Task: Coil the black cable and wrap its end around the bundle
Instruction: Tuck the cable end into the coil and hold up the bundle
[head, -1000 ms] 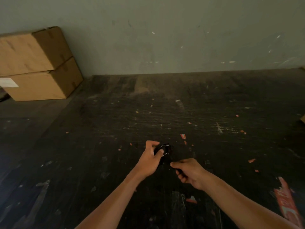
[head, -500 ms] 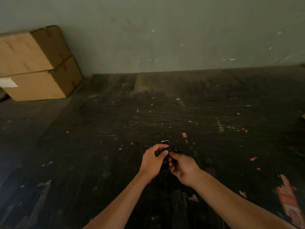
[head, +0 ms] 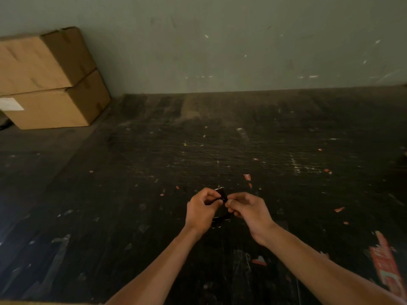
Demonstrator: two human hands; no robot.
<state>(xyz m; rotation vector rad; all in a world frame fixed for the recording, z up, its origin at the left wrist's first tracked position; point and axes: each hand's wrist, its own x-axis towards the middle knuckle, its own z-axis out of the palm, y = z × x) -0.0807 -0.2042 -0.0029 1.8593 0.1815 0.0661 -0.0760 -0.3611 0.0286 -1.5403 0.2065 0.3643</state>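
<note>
Your left hand [head: 201, 209] and right hand [head: 248, 209] pinch the black cable [head: 222, 195], already bundled small; only wrapping its end seems left.

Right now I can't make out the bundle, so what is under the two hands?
Between the left hand and right hand a bit of black cable shows, above the dark table. Fingers cover most of the bundle.
</note>
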